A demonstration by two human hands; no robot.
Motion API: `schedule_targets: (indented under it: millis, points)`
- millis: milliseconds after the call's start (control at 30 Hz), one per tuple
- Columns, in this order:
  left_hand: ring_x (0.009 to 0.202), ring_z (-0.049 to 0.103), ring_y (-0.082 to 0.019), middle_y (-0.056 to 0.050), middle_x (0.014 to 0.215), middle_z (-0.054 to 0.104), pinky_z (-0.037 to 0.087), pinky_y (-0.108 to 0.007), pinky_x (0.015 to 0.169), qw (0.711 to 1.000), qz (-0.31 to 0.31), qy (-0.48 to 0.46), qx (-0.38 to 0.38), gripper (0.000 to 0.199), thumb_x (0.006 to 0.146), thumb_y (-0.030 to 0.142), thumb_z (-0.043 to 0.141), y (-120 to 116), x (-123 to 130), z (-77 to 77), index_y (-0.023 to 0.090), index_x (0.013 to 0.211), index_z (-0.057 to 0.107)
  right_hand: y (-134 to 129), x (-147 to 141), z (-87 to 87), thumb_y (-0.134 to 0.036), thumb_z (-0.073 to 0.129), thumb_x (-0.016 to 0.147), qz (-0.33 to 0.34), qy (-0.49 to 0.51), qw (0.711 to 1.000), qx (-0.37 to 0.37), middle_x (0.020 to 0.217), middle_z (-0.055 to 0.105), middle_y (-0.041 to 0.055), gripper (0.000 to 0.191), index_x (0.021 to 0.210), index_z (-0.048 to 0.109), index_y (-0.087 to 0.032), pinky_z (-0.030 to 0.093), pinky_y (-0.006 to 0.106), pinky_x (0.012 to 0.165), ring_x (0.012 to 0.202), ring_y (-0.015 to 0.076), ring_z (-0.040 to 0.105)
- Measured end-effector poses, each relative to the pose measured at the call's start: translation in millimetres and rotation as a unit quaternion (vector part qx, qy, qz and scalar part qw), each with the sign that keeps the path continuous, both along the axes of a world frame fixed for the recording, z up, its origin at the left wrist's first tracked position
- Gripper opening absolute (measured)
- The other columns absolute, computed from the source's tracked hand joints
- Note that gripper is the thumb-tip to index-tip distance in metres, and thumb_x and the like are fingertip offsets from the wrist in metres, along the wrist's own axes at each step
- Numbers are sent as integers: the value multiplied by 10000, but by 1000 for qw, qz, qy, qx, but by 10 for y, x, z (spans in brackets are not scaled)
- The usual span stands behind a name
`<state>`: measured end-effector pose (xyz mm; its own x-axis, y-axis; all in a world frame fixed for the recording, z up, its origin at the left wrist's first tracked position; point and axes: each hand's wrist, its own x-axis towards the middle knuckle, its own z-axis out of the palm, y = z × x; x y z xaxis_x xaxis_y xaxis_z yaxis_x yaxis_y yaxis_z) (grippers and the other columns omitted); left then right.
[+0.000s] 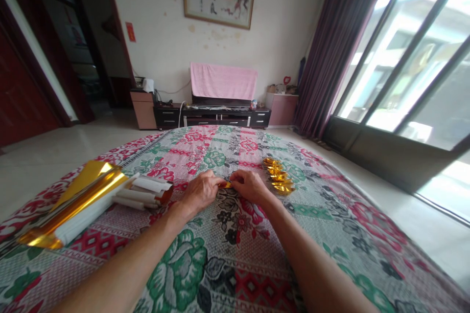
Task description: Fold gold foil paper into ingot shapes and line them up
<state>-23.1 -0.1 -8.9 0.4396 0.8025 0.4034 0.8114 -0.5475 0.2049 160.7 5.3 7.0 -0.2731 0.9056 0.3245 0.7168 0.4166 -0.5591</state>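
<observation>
Your left hand (206, 189) and right hand (249, 185) are pinching foil (228, 185) between both grips, over the counter (316, 193). Gold pieces (279, 176) are lying right of the grips. Uneven pulling is risking a tear.

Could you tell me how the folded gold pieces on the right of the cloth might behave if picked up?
The folded gold pieces look thin and foil-like, so they are probably very light. Their raised, pointed folds would likely crush under a firm grip. Their shiny faces suggest they may be somewhat slippery.
</observation>
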Motion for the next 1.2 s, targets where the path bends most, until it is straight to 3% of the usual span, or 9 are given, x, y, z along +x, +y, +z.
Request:
schedule_targets:
  millis: [300,467,733,900,1200]
  points:
    - [718,501,-139,-37,734,538,405,-235,657,1000,-6,7,0,331,818,143,395,13,4,-12,249,944,682,-51,-12,28,-154,458,779,40,-103,992,58,799,678,16,230,834,677,-197,369,204,659,737,128,586]
    - [731,503,-139,-39,732,527,403,-237,671,1000,0,15,-6,311,819,138,384,-13,9,12,215,871,681,-56,-14,1,-175,435,822,45,-129,988,73,784,653,19,218,837,651,-191,349,206,663,736,125,567]
    - [742,511,-139,-40,731,528,403,-238,679,1000,8,16,-17,303,813,136,387,-1,16,17,206,839,681,-75,-34,-26,-212,423,864,19,-133,989,66,829,599,34,198,899,617,-193,326,204,662,752,119,529]
    - [733,509,-138,-38,731,525,404,-238,677,1000,8,11,-24,313,814,138,382,-5,19,33,212,857,683,-86,-28,-25,-219,416,877,34,-138,987,71,761,574,18,222,834,633,-199,308,199,631,713,110,508]
    - [745,488,-155,-40,734,530,398,-258,690,1000,28,-5,-2,340,804,159,413,-52,37,19,271,966,690,-108,-22,-47,-221,426,874,21,-117,990,82,758,558,15,241,846,665,-218,312,204,647,732,113,500]
